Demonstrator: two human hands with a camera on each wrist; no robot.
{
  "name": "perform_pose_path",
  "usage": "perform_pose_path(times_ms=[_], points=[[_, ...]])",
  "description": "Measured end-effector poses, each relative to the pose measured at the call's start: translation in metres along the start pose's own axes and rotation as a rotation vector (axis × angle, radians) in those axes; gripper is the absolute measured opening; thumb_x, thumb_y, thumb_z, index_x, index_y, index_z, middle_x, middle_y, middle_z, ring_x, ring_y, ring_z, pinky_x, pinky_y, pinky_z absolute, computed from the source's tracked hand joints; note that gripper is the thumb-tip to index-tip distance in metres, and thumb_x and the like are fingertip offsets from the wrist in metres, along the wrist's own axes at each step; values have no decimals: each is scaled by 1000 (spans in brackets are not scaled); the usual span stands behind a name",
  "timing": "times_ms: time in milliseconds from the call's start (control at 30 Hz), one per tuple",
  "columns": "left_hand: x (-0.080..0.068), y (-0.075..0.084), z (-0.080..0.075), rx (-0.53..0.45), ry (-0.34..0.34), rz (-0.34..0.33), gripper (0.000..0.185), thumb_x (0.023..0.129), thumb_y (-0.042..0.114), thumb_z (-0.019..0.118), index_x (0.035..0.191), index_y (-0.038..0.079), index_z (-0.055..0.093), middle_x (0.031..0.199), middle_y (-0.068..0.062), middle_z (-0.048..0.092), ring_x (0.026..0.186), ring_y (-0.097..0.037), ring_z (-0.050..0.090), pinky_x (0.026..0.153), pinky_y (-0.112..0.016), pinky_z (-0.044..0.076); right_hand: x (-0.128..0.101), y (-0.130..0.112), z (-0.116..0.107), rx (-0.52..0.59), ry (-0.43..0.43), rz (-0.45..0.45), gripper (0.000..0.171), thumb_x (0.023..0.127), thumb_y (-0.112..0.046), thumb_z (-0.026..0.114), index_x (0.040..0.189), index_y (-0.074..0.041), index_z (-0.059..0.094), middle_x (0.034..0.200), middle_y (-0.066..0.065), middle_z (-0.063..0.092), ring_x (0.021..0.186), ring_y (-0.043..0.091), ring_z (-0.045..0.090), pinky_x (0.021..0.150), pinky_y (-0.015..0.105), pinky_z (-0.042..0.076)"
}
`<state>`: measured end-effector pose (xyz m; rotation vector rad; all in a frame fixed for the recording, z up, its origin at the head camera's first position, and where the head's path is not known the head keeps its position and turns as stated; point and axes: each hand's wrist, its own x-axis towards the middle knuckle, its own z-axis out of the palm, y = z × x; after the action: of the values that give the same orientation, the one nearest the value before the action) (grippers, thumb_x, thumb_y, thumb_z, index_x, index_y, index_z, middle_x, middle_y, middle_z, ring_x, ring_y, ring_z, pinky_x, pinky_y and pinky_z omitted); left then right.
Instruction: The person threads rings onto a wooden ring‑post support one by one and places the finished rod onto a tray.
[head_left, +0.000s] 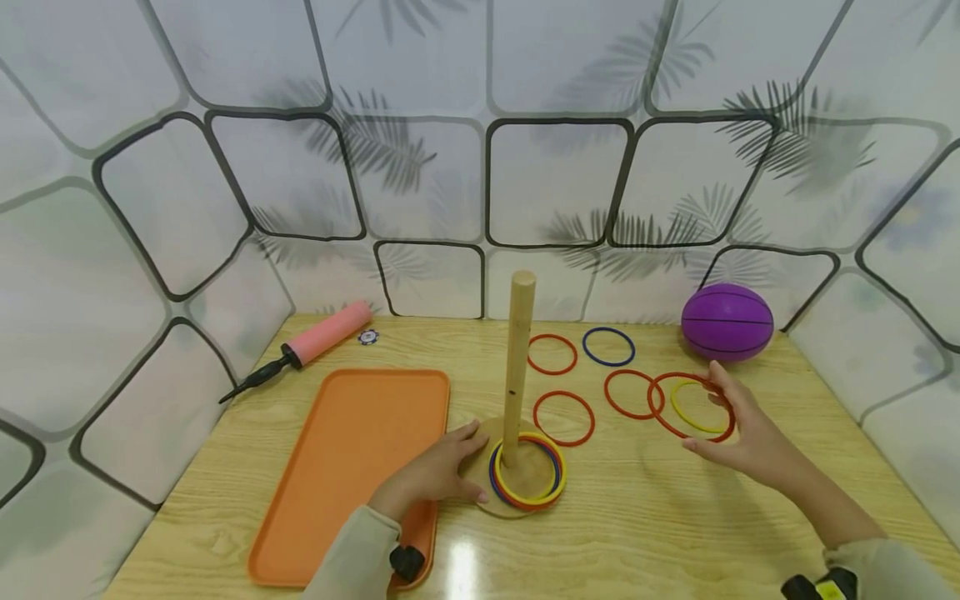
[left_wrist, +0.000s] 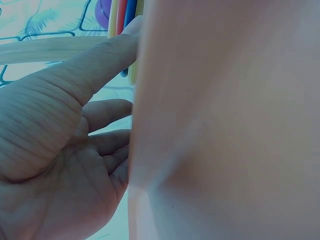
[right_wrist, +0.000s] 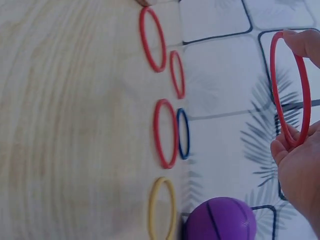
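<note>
My right hand [head_left: 750, 433] holds a red ring [right_wrist: 306, 95] above the table, thumb at one side of the rim and fingers at the other. Below that ring a yellow ring [head_left: 678, 408] lies on the tabletop. With fingers spread, my left hand [head_left: 438, 471] touches the round wooden base [head_left: 480, 492] of a peg stand, whose upright wooden peg [head_left: 519, 358] rises from the base. Around the peg's foot lie stacked rings, a yellow ring [head_left: 561, 483] on top with red and blue ones under it. The left wrist view hides part of the left fingers.
Several loose rings lie behind and right of the stand, among them a red ring [head_left: 592, 421] and a blue ring [head_left: 609, 363]. A purple ball [head_left: 726, 323] sits at the back right. Left are an orange tray [head_left: 360, 467], a pink pump [head_left: 330, 333] and a small chip [head_left: 368, 337].
</note>
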<state>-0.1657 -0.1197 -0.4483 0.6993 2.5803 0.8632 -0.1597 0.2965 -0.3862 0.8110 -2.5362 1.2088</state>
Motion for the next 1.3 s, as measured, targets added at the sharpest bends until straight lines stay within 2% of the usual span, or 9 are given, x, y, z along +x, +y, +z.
perform_pose_path(times_ms=[33,133,400,667,800,900,1067,1300], points=[[0,0,0,1,1,2,85,76,33,79,144,2,39,154,-18,21,140,-36,21,110,-50,26,2,-3,-2,1,-6,-8,109,67,10,78,151,-1,10,140,-24,26,125,-12,27,93,1,28],[0,-1,1,1,2,5,85,76,33,79,144,2,39,154,-18,21,140,-36,21,110,-50,26,10,-12,-7,21,-20,-48,111,66,14,77,152,-3,9,141,-23,29,127,-9,27,94,2,28],[0,-1,0,6,-2,0,85,76,33,79,144,2,39,154,-19,21,140,-36,21,110,-50,26,35,-33,-16,107,-61,-196,117,59,27,72,151,-1,7,146,-8,32,133,2,31,100,7,29],[-1,0,-1,6,-6,-4,85,76,33,79,144,2,39,154,-19,21,140,-36,21,110,-50,26,58,-52,-18,229,-99,-277,110,62,28,70,150,5,6,145,1,33,133,2,33,102,10,30],[-2,0,-1,0,-8,-3,85,76,33,79,144,2,38,154,-19,21,140,-37,20,110,-50,26,70,-64,-20,210,-100,-276,112,62,28,69,151,1,8,145,2,34,133,2,34,102,10,30],[-2,0,-1,5,-8,3,85,76,33,78,144,2,38,154,-19,22,140,-37,21,110,-50,26,78,-74,-23,256,-127,-269,110,65,29,66,152,-2,5,146,2,34,133,2,33,102,10,29],[-1,0,-2,13,-5,11,84,77,32,79,144,1,39,153,-20,23,140,-37,22,110,-50,26,94,-91,-32,283,-187,-339,104,73,23,64,151,-2,2,149,6,31,135,9,32,104,13,29],[0,-1,-2,7,-3,15,84,76,32,79,143,1,39,153,-20,22,140,-37,21,110,-49,25,125,-119,-40,404,-269,-563,93,84,-1,68,150,4,3,146,20,32,136,24,31,110,24,27]])
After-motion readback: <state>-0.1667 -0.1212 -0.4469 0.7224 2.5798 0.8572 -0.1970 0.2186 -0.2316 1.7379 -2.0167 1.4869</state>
